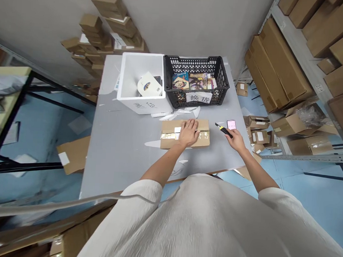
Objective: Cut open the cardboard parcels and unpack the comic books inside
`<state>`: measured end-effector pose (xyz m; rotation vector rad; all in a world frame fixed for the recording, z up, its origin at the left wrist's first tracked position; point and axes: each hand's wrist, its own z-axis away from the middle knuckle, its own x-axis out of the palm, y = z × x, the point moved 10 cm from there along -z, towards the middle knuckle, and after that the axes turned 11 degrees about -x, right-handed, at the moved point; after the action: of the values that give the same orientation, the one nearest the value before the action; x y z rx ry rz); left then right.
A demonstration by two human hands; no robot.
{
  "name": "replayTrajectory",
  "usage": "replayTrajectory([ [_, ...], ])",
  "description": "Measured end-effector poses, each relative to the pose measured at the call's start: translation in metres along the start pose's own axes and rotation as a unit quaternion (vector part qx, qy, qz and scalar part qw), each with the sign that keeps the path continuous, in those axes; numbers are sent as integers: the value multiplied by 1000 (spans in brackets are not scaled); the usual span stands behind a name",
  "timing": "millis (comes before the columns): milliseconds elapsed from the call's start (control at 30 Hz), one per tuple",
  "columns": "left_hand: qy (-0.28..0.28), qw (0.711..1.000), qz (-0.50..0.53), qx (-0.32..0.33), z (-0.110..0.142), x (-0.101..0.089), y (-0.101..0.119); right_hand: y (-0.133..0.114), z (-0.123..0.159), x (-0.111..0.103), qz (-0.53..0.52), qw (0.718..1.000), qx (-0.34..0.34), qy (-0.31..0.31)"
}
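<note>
A small taped cardboard box [171,134] with a white label lies on the grey table [121,149]. My left hand [189,132] rests flat on top of the box, fingers spread. To the right of the box, my right hand [235,140] is closed around a yellow and black utility knife [223,129], whose blade end points toward the box. A phone with a pink screen [231,124] lies on the table just beyond the knife.
A white foam bin [128,84] and a black plastic crate [223,75] holding books stand at the table's far side, with white scraps in front. Cardboard boxes are stacked at the wall, on the right shelving [302,51] and on the floor.
</note>
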<state>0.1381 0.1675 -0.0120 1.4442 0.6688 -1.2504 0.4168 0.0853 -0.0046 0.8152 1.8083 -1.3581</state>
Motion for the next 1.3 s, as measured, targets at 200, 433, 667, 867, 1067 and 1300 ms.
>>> replayTrajectory([
  [200, -15, 1000, 22, -1, 1, 2, -1, 5, -14, 6, -25, 999, 17, -13],
  [433, 8, 999, 32, -15, 35, -18, -29, -28, -58, 25, -69, 997, -26, -37],
  [667, 12, 999, 9, -52, 89, -24, -73, -94, -131, 69, -48, 986, -103, -118],
  [867, -6, 999, 1, -41, 86, -26, -78, -130, -162, 106, 5, 975, -96, -198],
  [1067, -21, 996, -37, -74, 83, -26, -77, -127, -149, 96, 11, 980, -66, -188],
  [1300, -94, 984, -31, -145, 82, -10, -86, -84, -112, 69, 4, 991, -1, -137],
])
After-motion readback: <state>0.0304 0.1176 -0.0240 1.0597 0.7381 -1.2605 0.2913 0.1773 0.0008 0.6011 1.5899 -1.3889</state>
